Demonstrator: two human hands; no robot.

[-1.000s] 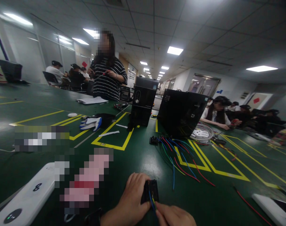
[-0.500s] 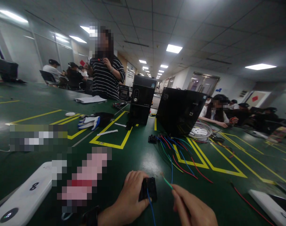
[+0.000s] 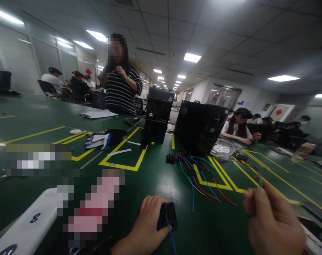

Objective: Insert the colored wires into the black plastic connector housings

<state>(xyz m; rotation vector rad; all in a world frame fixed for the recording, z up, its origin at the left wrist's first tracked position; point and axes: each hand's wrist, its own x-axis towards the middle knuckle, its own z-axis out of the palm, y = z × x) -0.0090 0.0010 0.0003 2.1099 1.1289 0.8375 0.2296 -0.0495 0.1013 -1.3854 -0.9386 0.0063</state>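
My left hand (image 3: 147,225) is closed around a small black block (image 3: 172,214), thumb on the near side and fingers at the far side. The block looks like a connector; its exact kind is unclear. A blue wire (image 3: 170,231) runs from its top toward me. My right hand (image 3: 277,221) is off to the right, well apart from the block, pinching a green wire (image 3: 260,180) whose short end sticks up above the thumb. Beyond the block lie loose red, blue and green wires (image 3: 207,177), running from another black block (image 3: 171,158).
Two black computer cases (image 3: 158,115) stand at the back. A racket-like round mesh item (image 3: 221,148) lies right of them. On the left are a white device (image 3: 35,217) marked 8 and a work glove (image 3: 97,141). A person (image 3: 122,88) stands across the table (image 3: 139,184).
My right hand has moved right, away from the block, and lifted with the green wire. My left hand keeps its hold on the block. The view has shifted slightly.
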